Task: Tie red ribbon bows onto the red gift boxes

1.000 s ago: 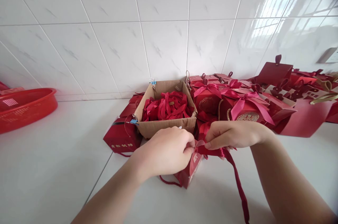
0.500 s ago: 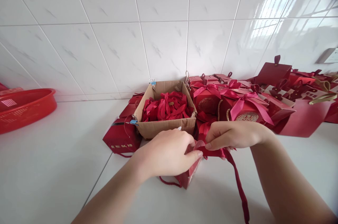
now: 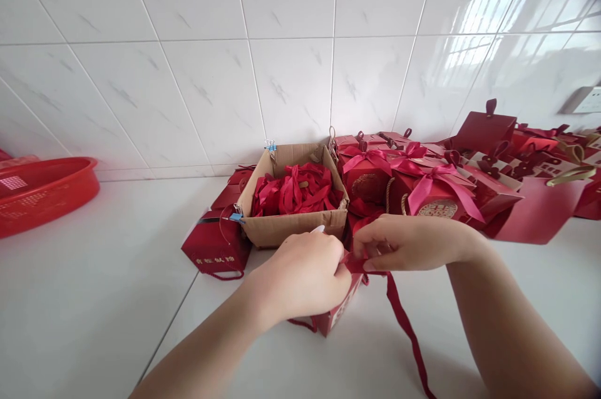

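A small red gift box [image 3: 334,317] with a twisted red cord stands on the white counter, its upper part mostly covered by my hands. My left hand [image 3: 300,274] is closed over the top of that box, pinching red ribbon there. With fingers bent, my right hand [image 3: 406,242] grips the same red ribbon [image 3: 404,317] just to the right. One tail of the ribbon hangs down over the counter toward the lower edge of the view. Exactly how the ribbon runs between my fingertips is hidden.
Behind my hands sits a cardboard box [image 3: 286,231] filled with red ribbons [image 3: 300,189]. Left of it is a dark red box [image 3: 218,248] with gold lettering. Many bowed red gift boxes [image 3: 434,189] crowd the right. A red plastic basket [image 3: 56,192] stands far left.
My right hand has moved slightly left, closer to my left hand. My left fingers have closed in more tightly at the box top. The hanging ribbon tail has shifted left.
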Motion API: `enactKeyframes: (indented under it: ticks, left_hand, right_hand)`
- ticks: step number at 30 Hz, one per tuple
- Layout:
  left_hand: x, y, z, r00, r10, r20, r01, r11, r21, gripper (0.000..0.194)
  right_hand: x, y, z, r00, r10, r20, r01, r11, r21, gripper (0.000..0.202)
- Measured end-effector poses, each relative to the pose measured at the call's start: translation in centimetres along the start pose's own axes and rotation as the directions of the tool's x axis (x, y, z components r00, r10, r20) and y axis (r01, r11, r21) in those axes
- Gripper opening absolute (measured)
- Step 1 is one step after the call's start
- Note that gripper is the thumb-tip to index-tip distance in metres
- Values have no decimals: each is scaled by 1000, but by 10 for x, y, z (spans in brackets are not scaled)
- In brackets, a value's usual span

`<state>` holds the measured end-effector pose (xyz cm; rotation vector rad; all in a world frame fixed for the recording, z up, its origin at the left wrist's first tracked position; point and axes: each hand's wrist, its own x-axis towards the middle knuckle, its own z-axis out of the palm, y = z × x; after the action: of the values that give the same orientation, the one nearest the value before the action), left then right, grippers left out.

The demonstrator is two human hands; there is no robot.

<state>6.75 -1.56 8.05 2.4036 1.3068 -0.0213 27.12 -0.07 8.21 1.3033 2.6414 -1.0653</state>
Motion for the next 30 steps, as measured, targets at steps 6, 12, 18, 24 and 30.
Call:
enactKeyframes:
  ticks: [6,12,18,24,30]
  left_hand:
    - [-1,0,-1,999,-12,34,12,1000,-20,24]
    - [-4,-3,-8,999,40,35,-38,998,-54,34]
    - [-8,-9,-16,1000,12,6,-12,998,-54,33]
    - [-8,-8,-15,999,49,-1,-49,999,-24,33]
    - [-5,-6,-9,999,17,-27,-19,999,-46,29]
  right_hand:
    - [-1,-6,3,1000,2,-8,-2,1000,-16,32]
    - [2,-8,5,1000,0,10,-1,1000,29,35]
    - [4,-7,6,997,27,67,-42,974,222,35]
    - [8,-7,7,994,66,87,-90,944,317,32]
    - [9,-10,10,997,44,70,-62,956,288,32]
